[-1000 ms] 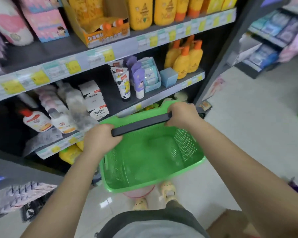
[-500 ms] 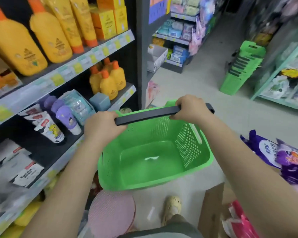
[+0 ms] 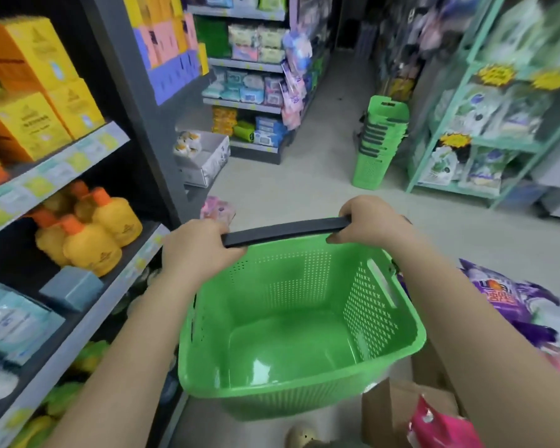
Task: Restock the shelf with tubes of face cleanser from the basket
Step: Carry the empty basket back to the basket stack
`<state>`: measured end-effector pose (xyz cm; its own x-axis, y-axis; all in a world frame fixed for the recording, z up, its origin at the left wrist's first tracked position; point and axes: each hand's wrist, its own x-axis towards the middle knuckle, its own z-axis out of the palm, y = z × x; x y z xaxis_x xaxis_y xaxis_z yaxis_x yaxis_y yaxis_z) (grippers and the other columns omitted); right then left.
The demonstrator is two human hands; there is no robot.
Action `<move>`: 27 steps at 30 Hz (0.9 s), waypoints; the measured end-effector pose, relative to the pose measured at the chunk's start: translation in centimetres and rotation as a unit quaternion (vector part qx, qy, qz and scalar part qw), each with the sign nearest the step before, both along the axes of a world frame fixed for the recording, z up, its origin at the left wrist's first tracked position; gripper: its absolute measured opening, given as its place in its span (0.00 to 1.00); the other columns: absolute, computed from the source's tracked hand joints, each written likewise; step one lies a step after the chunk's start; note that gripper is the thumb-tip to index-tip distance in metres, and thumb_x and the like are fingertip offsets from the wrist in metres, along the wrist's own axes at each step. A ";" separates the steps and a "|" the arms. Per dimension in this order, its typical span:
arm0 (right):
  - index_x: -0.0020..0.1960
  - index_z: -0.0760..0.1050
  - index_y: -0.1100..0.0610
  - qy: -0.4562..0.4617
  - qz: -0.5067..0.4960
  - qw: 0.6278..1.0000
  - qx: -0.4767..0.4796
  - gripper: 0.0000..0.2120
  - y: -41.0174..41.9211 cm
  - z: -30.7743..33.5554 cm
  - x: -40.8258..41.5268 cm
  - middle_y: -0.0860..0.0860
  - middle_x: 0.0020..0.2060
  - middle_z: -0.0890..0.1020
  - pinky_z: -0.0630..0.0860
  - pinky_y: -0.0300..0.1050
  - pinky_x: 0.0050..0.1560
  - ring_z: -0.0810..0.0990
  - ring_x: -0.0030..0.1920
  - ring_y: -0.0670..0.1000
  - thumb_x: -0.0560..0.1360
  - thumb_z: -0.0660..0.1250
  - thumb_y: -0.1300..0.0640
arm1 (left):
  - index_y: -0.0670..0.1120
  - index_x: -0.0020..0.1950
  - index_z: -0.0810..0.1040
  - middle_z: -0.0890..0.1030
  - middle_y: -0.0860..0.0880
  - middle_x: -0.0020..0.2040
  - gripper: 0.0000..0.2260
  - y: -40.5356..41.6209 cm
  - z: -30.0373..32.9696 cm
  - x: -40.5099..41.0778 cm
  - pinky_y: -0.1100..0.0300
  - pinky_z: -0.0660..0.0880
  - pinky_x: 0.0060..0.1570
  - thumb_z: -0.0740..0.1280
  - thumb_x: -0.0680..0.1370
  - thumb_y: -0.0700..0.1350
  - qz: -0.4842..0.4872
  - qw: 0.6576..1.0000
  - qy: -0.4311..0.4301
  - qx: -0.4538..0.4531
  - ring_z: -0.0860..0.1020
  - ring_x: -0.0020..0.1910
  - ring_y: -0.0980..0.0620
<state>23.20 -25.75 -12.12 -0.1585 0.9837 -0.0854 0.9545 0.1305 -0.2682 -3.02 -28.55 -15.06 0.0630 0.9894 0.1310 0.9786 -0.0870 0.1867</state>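
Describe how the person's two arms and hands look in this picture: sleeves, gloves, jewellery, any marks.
Both forearms are bare up to the frame's lower edge; no sleeves show. The left hand and right hand wear no gloves, and no rings, watch or bracelet can be seen. A small dark mark sits near the right wrist, too blurred to identify. Fingernails are not visible.

Retail shop aisle, price-tagged shelves [image 3: 62, 169] of boxed and bottled toiletries, stacked green shopping baskets [image 3: 377, 143]
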 end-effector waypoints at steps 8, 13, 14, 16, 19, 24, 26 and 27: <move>0.37 0.77 0.59 0.010 -0.038 0.999 -0.007 0.15 7.1 2.4 7.6 0.51 0.27 0.72 0.65 0.41 0.30 0.71 0.30 0.51 0.67 0.74 0.47 | 0.48 0.40 0.79 0.78 0.49 0.36 0.12 10.0 3.2 7.5 0.59 0.69 0.35 0.68 0.70 0.57 -0.037 0.999 0.001 0.006 0.75 0.38 0.46; 0.35 0.75 0.58 0.020 -0.072 0.997 0.015 0.16 12.1 3.7 10.8 0.52 0.27 0.72 0.68 0.44 0.34 0.72 0.32 0.52 0.66 0.74 0.46 | 0.48 0.37 0.76 0.73 0.51 0.32 0.11 16.4 5.2 10.6 0.59 0.68 0.35 0.70 0.69 0.55 -0.068 0.997 -0.009 0.019 0.73 0.37 0.45; 0.35 0.75 0.58 0.021 -0.079 0.996 0.020 0.16 13.3 3.9 11.4 0.52 0.28 0.73 0.70 0.44 0.36 0.73 0.33 0.53 0.66 0.74 0.46 | 0.48 0.36 0.75 0.73 0.51 0.32 0.12 17.8 5.5 11.2 0.59 0.67 0.34 0.70 0.69 0.55 -0.073 0.997 -0.013 0.020 0.73 0.37 0.45; 0.35 0.74 0.57 0.019 -0.091 0.995 0.027 0.17 15.9 4.3 12.5 0.52 0.29 0.73 0.72 0.47 0.39 0.74 0.35 0.54 0.65 0.74 0.45 | 0.47 0.34 0.73 0.73 0.50 0.32 0.13 20.9 6.1 12.4 0.60 0.65 0.33 0.71 0.69 0.54 -0.082 0.996 -0.027 0.024 0.74 0.37 0.45; 0.38 0.77 0.60 0.019 -0.113 0.993 0.026 0.18 20.3 4.8 14.1 0.54 0.30 0.75 0.74 0.48 0.40 0.75 0.36 0.55 0.65 0.74 0.44 | 0.47 0.33 0.73 0.72 0.51 0.31 0.13 26.1 6.9 14.1 0.59 0.65 0.33 0.70 0.69 0.54 -0.108 0.993 -0.027 0.037 0.73 0.37 0.46; 0.37 0.76 0.62 0.021 -0.145 0.989 0.019 0.18 27.3 6.5 15.7 0.53 0.27 0.70 0.63 0.43 0.31 0.68 0.28 0.51 0.67 0.74 0.47 | 0.49 0.38 0.77 0.74 0.51 0.34 0.10 35.3 7.7 16.3 0.59 0.66 0.34 0.70 0.69 0.55 -0.149 0.987 -0.019 0.052 0.73 0.38 0.46; 0.35 0.73 0.61 0.021 -0.153 0.988 0.017 0.17 30.0 7.4 16.2 0.52 0.26 0.68 0.60 0.42 0.29 0.66 0.27 0.51 0.67 0.74 0.48 | 0.50 0.34 0.74 0.72 0.52 0.33 0.11 39.2 8.1 17.0 0.59 0.66 0.35 0.70 0.68 0.55 -0.164 0.985 -0.022 0.056 0.73 0.38 0.46; 0.33 0.72 0.60 0.017 -0.156 0.988 0.014 0.18 31.3 7.8 16.5 0.52 0.26 0.67 0.60 0.42 0.29 0.65 0.27 0.51 0.68 0.74 0.48 | 0.51 0.31 0.71 0.71 0.53 0.31 0.12 41.0 8.2 17.4 0.59 0.65 0.34 0.70 0.68 0.55 -0.175 0.983 -0.024 0.059 0.73 0.38 0.46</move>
